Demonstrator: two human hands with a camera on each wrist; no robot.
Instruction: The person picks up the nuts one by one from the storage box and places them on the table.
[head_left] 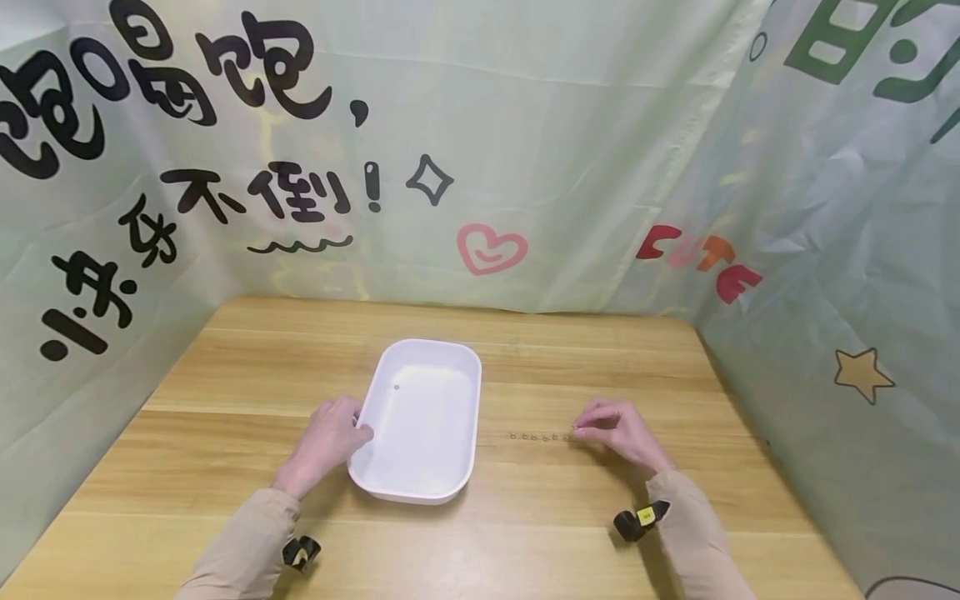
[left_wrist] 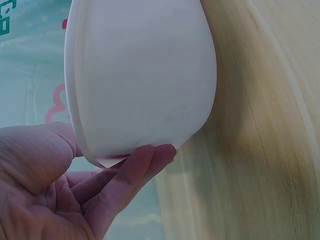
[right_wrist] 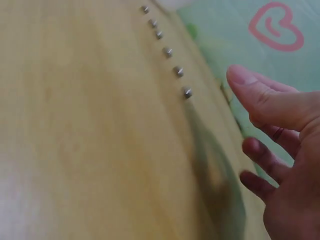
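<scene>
A white plastic tray [head_left: 423,417] stands on the table, its long sides running away from me. My left hand [head_left: 330,442] grips its left rim, thumb over the edge and fingers against the outer wall [left_wrist: 145,80]. Inside lies one tiny ring-like piece [head_left: 397,387]. Several small metal nuts [right_wrist: 167,52] form a row on the wood right of the tray. Just over the row's right end is my right hand [head_left: 617,429], thumb and index tips close together. From the wrist, the thumb [right_wrist: 250,90] hides the index tip, so I cannot tell whether a nut is between them.
The wooden table [head_left: 225,375] runs back to a pale printed curtain [head_left: 562,167], which also encloses both sides. Black wrist devices [head_left: 637,522] are worn at both beige sleeves [head_left: 247,542].
</scene>
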